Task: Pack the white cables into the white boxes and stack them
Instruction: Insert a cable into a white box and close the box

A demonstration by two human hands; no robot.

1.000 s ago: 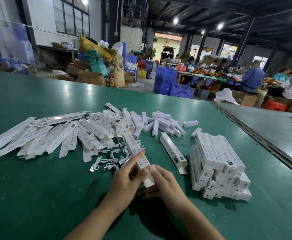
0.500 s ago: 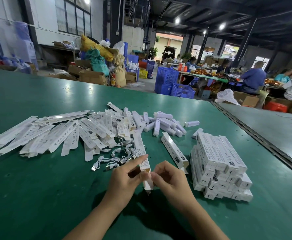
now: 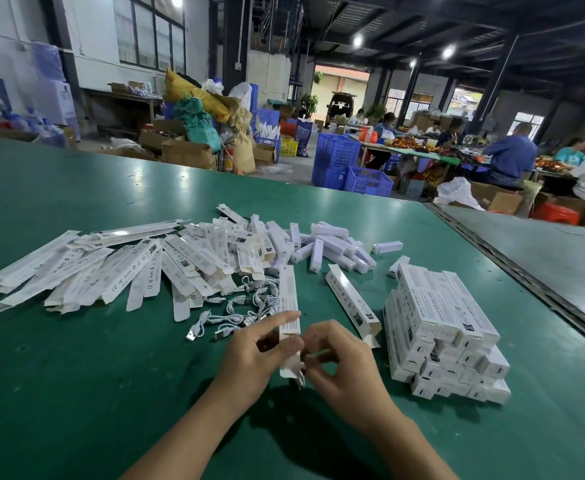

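Note:
My left hand grips a long white box that points away from me, its near end open. My right hand pinches a white cable at that open end, with a loop of cable hanging just below the box. Loose white cables lie on the green table just beyond my hands. Flat unfolded boxes spread to the left. A stack of packed white boxes stands to the right. One open box lies between my hands and the stack.
Small white oblong parts are heaped behind the cables. A metal seam splits the table on the right. Blue crates, cardboard boxes and seated people at a far table fill the background.
The held box has turned from slanting to pointing nearly straight away from me. My right hand has shifted to its near end, and a cable now shows there.

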